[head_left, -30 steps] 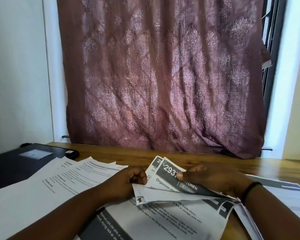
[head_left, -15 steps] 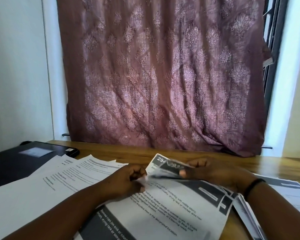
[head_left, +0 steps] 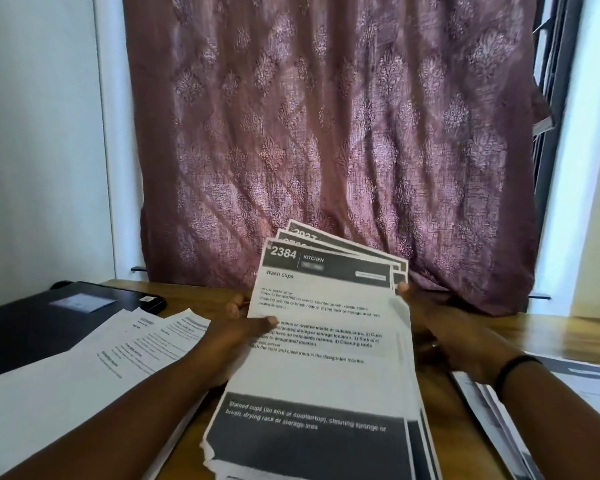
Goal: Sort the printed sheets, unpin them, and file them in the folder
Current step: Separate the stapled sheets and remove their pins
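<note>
I hold a stack of printed sheets tilted up off the wooden table. The top sheet reads "2384 KITCHEN, Wash cups"; behind it, other sheets fan out at the top. My left hand grips the stack's left edge with the thumb on the front. On the right edge is my right hand, most of its fingers behind the paper. A black folder lies closed at the far left. No pin is visible.
A spread of white printed sheets lies on the table left of my arm, partly over the folder. More printed sheets lie at the right edge. A mauve patterned curtain hangs behind the table.
The stack lay flat with my hands lifting its top corners; now both hands have raised the whole stack upright toward me, and the "2384" sheet faces me.
</note>
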